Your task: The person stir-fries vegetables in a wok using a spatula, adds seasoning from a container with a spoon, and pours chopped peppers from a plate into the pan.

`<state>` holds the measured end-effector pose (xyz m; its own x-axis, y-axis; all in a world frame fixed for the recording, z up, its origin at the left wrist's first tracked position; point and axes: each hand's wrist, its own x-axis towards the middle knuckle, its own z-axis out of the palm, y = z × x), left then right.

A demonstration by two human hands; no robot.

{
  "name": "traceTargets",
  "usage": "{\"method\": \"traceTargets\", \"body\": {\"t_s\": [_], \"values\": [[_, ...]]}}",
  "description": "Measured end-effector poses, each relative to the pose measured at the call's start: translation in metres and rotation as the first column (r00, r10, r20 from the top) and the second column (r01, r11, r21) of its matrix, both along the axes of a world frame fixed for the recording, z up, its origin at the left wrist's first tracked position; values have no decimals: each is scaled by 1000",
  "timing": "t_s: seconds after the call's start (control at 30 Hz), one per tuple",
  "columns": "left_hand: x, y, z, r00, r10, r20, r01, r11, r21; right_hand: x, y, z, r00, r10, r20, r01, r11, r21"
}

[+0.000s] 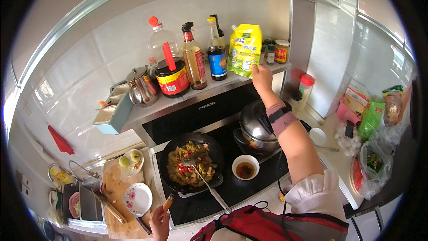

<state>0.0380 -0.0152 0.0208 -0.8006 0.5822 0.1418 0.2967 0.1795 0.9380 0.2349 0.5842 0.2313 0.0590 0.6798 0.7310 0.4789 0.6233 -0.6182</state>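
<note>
My right hand (pixel 262 77) grips the lower right corner of a yellow spouted pouch (pixel 245 51), which is upright at the shelf above the stove. Whether its base touches the shelf, I cannot tell. Low in the view, my left hand (pixel 159 223) is around the wooden handle (pixel 168 202) of a dark wok (pixel 164 164). Cooked green vegetables with meat pieces and red chilli (pixel 200 152) fill the wok. A metal spatula (pixel 209 185) leans in it, its handle towards me. Right of the wok, a white bowl (pixel 245 158) holds brown liquid.
A lidded steel pot (pixel 259 124) sits under my right forearm. Sauce bottles (pixel 217 62), a large jar (pixel 172 82) and a steel kettle (pixel 142 87) line the shelf (pixel 214 83). Left are a cutting board (pixel 115 174), a floral plate (pixel 137 198) and a sink (pixel 92 204); bags (pixel 376 167) lie right.
</note>
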Motion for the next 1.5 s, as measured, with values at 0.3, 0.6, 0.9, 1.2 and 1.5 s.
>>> {"method": "traceTargets", "body": {"t_s": [0.3, 0.6, 0.9, 1.2, 1.5], "values": [[0, 78, 54, 946, -323, 21, 323, 946, -13, 100, -162, -82, 886, 402, -231, -435, 893, -114], [44, 149, 138, 691, -675, -258, 720, 614, 322, 119, -300, -155, 616, 785, 69, -688, 579, -437], [67, 149, 126, 717, -575, -393, 690, 663, 290, 120, -368, -158, 371, 259, -892, -923, -1, -384], [46, 129, 114, 626, -761, -170, 748, 524, 408, 124, -382, -151, 430, 232, -873, -903, 123, -412], [34, 111, 114, 690, -699, -188, 702, 709, -63, 128, -371, -163, 632, 374, -679, -770, 204, -605]]}}
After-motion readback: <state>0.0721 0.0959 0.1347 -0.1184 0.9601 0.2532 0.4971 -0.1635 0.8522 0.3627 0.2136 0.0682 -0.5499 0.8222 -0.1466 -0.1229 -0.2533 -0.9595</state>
